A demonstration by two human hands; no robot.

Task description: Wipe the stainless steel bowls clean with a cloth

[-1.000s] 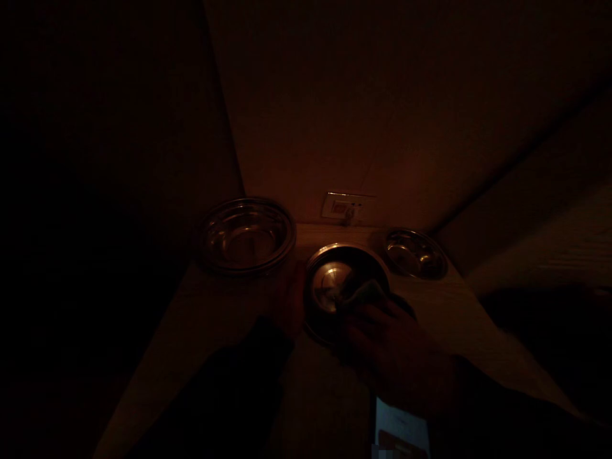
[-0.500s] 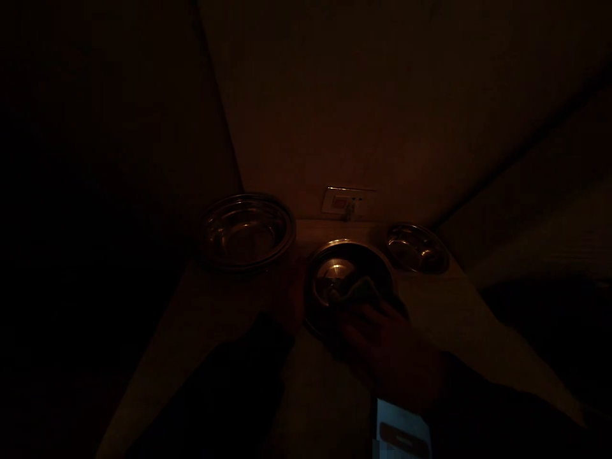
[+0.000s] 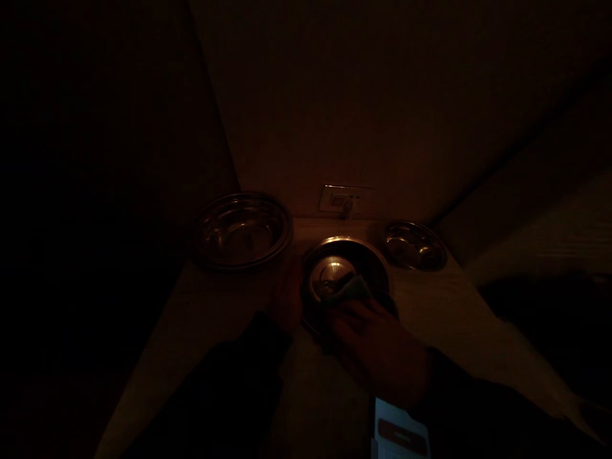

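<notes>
The scene is very dark. A steel bowl (image 3: pixel 335 255) sits in the middle of a pale counter (image 3: pixel 210 331). My left hand (image 3: pixel 288 298) rests against the bowl's left rim; its fingers are too dark to read. My right hand (image 3: pixel 377 354) is closed on a greenish cloth (image 3: pixel 351 288) pressed inside the bowl, over its right half. Dark sleeves cover both my forearms.
A larger steel bowl (image 3: pixel 243 231) stands at the back left and a smaller steel bowl (image 3: pixel 415 245) at the back right. A wall socket plate (image 3: pixel 340 199) is behind them. A white card or label (image 3: pixel 400 433) lies at the near edge.
My right hand with the cloth has shifted slightly left and farther into the middle bowl. The left hand stays at the rim.
</notes>
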